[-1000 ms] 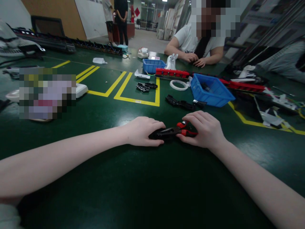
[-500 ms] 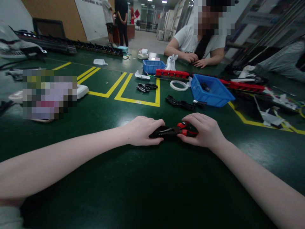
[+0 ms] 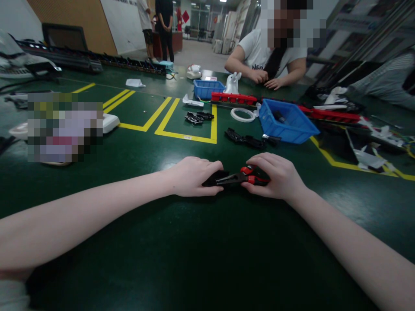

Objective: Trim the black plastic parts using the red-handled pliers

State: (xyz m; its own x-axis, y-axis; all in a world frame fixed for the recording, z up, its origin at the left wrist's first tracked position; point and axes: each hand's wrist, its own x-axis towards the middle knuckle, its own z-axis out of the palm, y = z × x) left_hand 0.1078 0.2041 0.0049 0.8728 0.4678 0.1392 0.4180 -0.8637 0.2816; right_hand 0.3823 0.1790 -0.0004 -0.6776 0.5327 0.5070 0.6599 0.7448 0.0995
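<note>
Both my hands rest on the green table [image 3: 201,259] at its middle. My right hand [image 3: 275,176] is closed round the red-and-black handles of a pair of pliers [image 3: 241,176], whose dark jaws point left. My left hand [image 3: 194,177] is closed on a small black plastic part [image 3: 216,177] that lies on the table, and the plier jaws meet that part between the two hands. Most of the black part is hidden under my left fingers.
Beyond my hands lie loose black parts [image 3: 244,139], a blue bin [image 3: 287,122], a smaller blue bin [image 3: 207,88], a white ring [image 3: 243,115] and red strips [image 3: 234,99]. Yellow tape lines [image 3: 181,136] mark the table. A person [image 3: 269,60] sits opposite; two people stand far back.
Hardly anything has moved: both hands stay on the pliers and the black part. The view has shifted very slightly.
</note>
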